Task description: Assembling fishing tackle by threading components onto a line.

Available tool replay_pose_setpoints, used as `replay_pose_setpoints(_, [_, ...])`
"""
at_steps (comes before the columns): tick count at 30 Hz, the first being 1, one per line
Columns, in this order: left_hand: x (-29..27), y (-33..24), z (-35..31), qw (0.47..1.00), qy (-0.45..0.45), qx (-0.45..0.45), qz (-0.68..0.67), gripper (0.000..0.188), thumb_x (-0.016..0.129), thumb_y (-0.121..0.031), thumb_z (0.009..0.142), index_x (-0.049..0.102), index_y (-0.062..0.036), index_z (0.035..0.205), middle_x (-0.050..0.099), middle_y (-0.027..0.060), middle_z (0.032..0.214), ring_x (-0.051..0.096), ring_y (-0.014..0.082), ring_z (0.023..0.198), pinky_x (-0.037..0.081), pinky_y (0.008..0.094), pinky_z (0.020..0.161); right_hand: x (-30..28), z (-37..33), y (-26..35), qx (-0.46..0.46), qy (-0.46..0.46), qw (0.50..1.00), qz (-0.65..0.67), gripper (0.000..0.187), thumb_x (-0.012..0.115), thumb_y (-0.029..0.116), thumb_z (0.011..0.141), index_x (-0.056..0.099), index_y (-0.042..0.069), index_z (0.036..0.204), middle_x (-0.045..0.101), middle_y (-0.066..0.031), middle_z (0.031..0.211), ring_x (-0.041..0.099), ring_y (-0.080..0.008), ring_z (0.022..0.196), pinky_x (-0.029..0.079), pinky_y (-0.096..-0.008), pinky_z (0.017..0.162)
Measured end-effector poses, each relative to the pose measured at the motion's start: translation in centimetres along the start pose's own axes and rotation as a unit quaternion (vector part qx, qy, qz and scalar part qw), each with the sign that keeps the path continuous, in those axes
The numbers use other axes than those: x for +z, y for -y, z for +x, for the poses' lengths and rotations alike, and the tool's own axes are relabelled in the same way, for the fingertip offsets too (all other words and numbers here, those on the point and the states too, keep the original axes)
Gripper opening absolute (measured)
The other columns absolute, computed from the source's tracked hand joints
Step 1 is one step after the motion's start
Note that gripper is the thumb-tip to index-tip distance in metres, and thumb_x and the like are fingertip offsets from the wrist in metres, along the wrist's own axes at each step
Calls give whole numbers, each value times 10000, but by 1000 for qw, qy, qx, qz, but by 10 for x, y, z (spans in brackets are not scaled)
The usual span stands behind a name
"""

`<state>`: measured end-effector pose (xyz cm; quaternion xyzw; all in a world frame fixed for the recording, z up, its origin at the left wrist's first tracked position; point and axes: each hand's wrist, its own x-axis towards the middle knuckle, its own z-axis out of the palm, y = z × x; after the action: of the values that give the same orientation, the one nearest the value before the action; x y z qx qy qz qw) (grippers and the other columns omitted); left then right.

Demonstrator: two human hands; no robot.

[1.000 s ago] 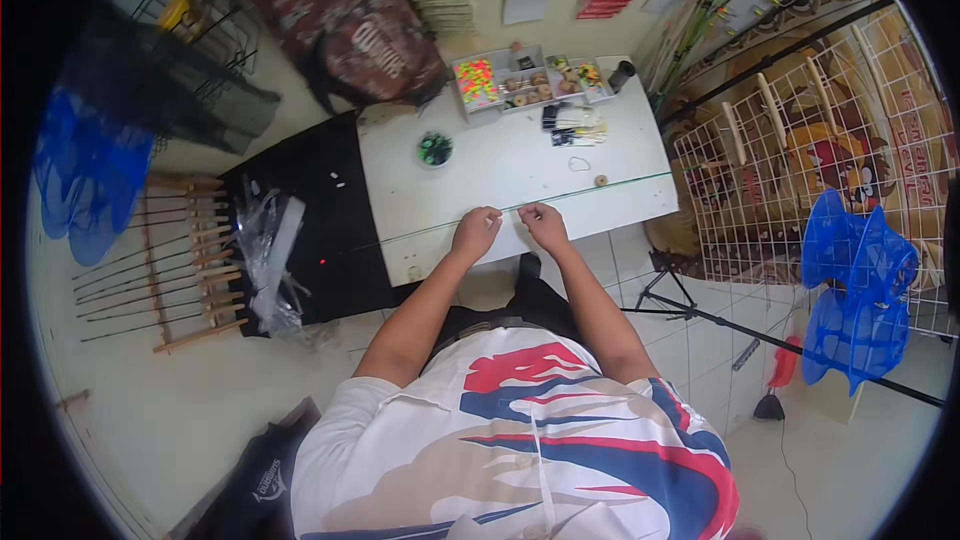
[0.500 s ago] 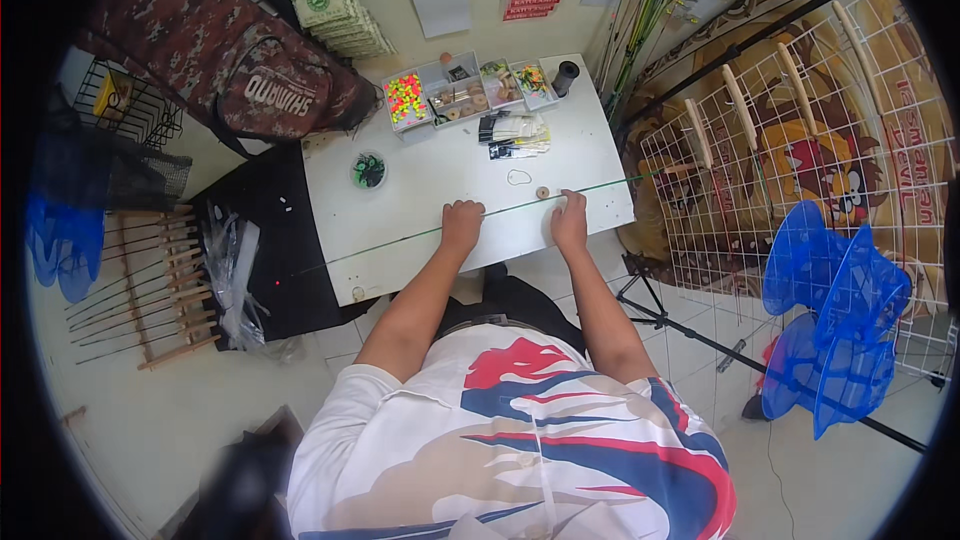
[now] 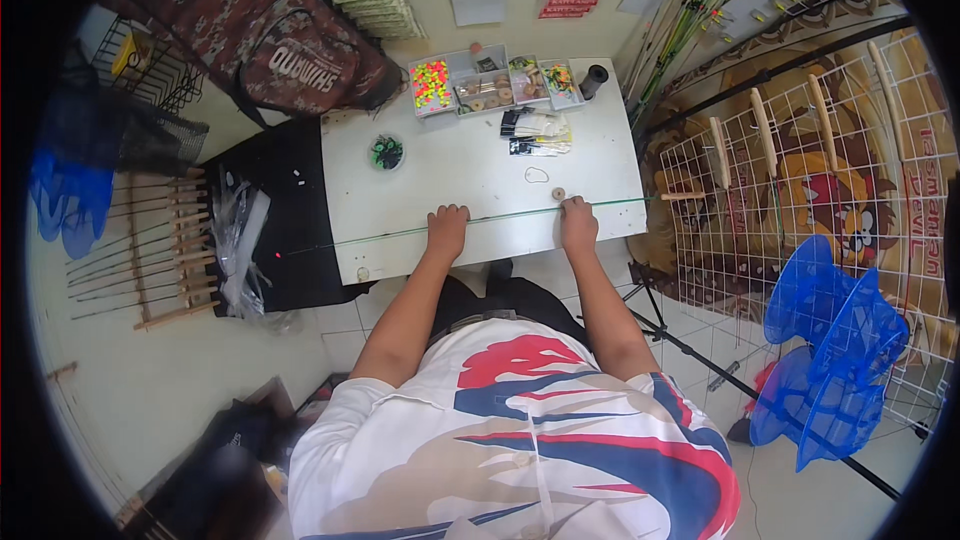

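Rod: a thin green rod (image 3: 500,218) lies along the near edge of the white table (image 3: 450,170), running from over the black cloth (image 3: 290,210) on the left to past the table's right edge
Left hand: the left hand (image 3: 447,225) rests on the rod near its middle, fingers curled down over it; whether they close round it cannot be told
Right hand: the right hand (image 3: 577,220) presses on the rod further right, fingers bent over it; grip too small to judge
Small disc: a round tan piece (image 3: 558,194) sits just beside the right hand
Further back: a clear compartment box (image 3: 495,85) of bright small parts, a green-filled dish (image 3: 386,152), black-and-white packets (image 3: 535,130)
Right side: a white wire grid panel (image 3: 790,180) and blue nets (image 3: 830,340)
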<state>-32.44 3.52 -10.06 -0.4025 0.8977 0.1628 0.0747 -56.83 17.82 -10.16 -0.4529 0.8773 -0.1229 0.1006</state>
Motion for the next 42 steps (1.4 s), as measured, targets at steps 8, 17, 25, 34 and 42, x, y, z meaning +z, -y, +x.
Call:
replay_pose_setpoints(8, [-22,-8,-15,997,-19,-74,24,221,580,-98,842,614,-85,1060,619,118,1060,570,293,1043,427,510,898,11,-10,28,-39,16,999,12,136,653,82,783,728,73,896,633,-85,992,607,-277,950,537,-403,764])
replay_pose_setpoints(17, [1,-30,1,996,26,60,-56,177,608,-192,872,660,-108,1019,649,104,965,598,283,997,453,466,859,4,-12,35,-42,-4,998,38,124,663,105,794,735,90,894,639,-75,969,618,-279,935,535,-402,753])
replay_pose_setpoints(25, [3,-22,-4,960,-25,80,-267,218,546,-147,902,714,-78,1023,669,152,961,594,350,963,482,431,862,-5,-27,24,36,-90,993,75,435,648,106,821,555,61,1244,492,-143,1314,475,-348,1192,424,-443,958])
replay_pose_setpoints(34, [6,-24,-8,953,-54,75,-289,197,568,-128,902,720,-56,1005,677,154,945,590,350,941,477,430,853,-6,-19,-18,46,-47,996,-57,278,581,105,870,664,150,1131,583,-83,1280,460,-313,1236,356,-516,999])
replay_pose_setpoints(42, [-24,-19,-17,977,-36,-5,-212,280,627,-313,904,717,-49,921,674,132,845,610,328,878,479,419,804,-8,-21,-12,-111,-66,992,-3,350,538,54,845,682,104,1161,589,-146,1000,539,-307,1047,312,-506,1109])
